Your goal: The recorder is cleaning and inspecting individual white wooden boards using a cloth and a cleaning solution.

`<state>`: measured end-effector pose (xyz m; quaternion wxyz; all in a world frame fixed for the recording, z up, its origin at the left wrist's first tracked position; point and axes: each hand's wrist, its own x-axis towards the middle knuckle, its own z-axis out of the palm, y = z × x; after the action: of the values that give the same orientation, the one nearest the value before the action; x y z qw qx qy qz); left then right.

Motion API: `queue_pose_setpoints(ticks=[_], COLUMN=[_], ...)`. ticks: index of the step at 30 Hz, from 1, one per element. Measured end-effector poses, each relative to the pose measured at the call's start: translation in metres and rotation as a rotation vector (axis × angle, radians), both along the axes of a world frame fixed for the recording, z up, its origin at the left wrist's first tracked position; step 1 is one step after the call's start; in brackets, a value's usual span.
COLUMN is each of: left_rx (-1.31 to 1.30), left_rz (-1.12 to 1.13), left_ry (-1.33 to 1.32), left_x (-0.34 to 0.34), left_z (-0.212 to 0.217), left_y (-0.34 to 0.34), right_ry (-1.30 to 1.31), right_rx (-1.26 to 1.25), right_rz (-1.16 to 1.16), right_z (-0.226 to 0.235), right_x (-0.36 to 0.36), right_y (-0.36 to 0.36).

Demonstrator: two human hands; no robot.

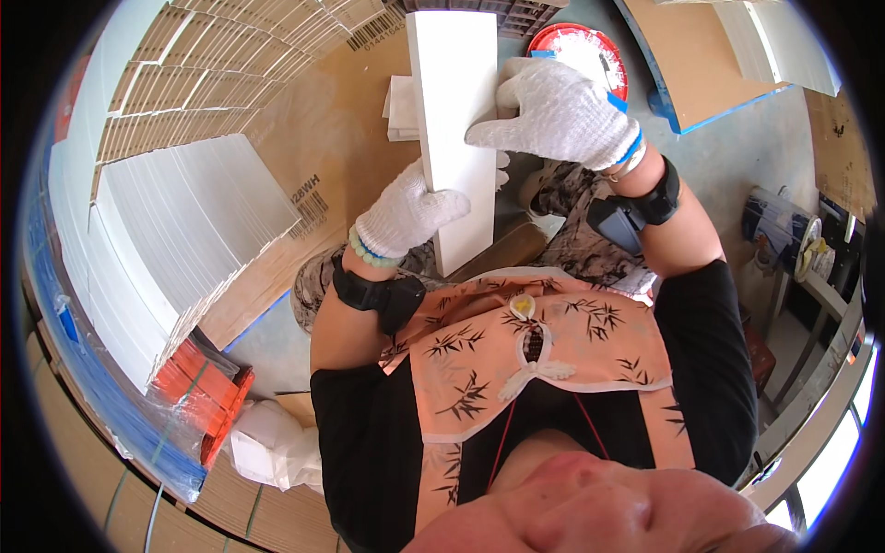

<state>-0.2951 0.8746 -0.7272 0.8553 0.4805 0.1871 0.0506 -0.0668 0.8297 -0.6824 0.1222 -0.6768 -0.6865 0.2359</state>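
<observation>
A long white board (458,101) stands upright in front of me, its lower end near my apron. My left hand (406,214), in a white knit glove, is wrapped round its lower part, thumb on the face and fingertips showing past the right edge. My right hand (564,112), gloved too, is at the board's right edge, its thumb lying over the face and its fingers bent beside the edge. Whether a small item is inside that hand is hidden. Behind the board lie smaller white pieces (403,109).
Stacked white boards (198,207) and brown cartons (309,120) stand on the left. A red-rimmed round container (621,69) with white contents sits beyond my right hand. A dark crate (525,14) is at the far edge. A tan panel (701,64) stands far right; metal framework (820,300) is on the right.
</observation>
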Motion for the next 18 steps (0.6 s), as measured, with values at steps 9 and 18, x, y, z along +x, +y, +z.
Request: queue_pose_setpoints(ticks=[9,18], left_rx=[0.033,0.056], left_rz=[-0.012,-0.022], left_ry=[0.043,0.043], left_x=[-0.002,-0.001], left_z=[-0.007,-0.011], left_y=[0.001,0.002], right_ry=[-0.002,0.015], right_rx=[-0.039,-0.129], right_rz=[-0.005,-0.019], right_z=[-0.008,-0.008], right_x=[-0.003,-0.004], right_y=[0.002,0.003])
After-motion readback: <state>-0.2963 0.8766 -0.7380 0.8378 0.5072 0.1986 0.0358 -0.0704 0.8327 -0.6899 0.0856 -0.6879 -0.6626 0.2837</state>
